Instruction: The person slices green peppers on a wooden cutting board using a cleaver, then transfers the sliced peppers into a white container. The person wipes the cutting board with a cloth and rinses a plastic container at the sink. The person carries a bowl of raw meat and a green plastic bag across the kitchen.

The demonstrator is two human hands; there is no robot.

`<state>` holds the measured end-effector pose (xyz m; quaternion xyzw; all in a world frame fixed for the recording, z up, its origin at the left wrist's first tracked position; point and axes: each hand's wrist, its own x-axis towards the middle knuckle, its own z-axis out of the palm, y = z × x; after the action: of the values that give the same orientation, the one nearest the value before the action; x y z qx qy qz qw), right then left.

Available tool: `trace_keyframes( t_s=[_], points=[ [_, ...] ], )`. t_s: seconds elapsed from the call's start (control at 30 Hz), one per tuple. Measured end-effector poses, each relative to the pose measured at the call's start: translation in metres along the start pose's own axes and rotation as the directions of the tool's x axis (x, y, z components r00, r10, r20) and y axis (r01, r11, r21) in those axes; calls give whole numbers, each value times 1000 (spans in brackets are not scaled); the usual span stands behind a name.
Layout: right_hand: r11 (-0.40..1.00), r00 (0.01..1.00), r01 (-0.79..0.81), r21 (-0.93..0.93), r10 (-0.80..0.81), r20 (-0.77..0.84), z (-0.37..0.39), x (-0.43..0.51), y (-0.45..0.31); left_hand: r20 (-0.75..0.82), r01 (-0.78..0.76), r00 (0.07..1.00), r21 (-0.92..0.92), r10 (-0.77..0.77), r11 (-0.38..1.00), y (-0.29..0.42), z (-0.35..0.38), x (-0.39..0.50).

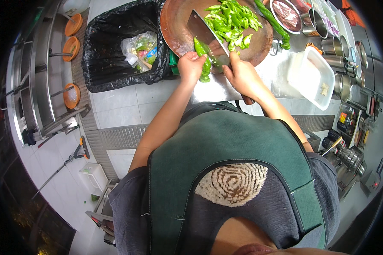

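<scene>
My left hand [192, 67] grips a green chili pepper [205, 70] near the front edge of the round wooden chopping board [175, 24]. In my right hand [244, 75] is a cleaver [210, 38], held by its wooden handle. Its broad blade slants up and left over the board, beside the pepper. Pale seeds cling to the lower part of the blade. Behind the blade lies a heap of cut green pepper pieces [229, 22]. A long whole green pepper [276, 24] rests along the board's right edge.
A bin lined with a black bag [105, 63] stands left of the board, with scraps in a plastic bag [142, 51]. To the right sits a white plastic tub [312, 76] on the steel counter [274, 83]. Beyond are a bowl of raw meat [285, 16] and several steel containers [335, 46].
</scene>
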<state>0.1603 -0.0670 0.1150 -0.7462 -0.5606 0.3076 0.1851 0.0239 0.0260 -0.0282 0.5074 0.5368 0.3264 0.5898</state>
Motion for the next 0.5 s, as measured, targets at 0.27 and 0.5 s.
trace_keyframes(
  t_s=[0.27, 0.5],
  points=[
    [994, 994, 85, -72, -90, -62, 30, 32, 9, -2, -41, 999, 156, 42, 987, 11, -2, -5],
    [993, 982, 50, 110, -28, -187, 3, 24, 25, 39, -534, 795, 519, 606, 667, 34, -17, -31]
  ],
)
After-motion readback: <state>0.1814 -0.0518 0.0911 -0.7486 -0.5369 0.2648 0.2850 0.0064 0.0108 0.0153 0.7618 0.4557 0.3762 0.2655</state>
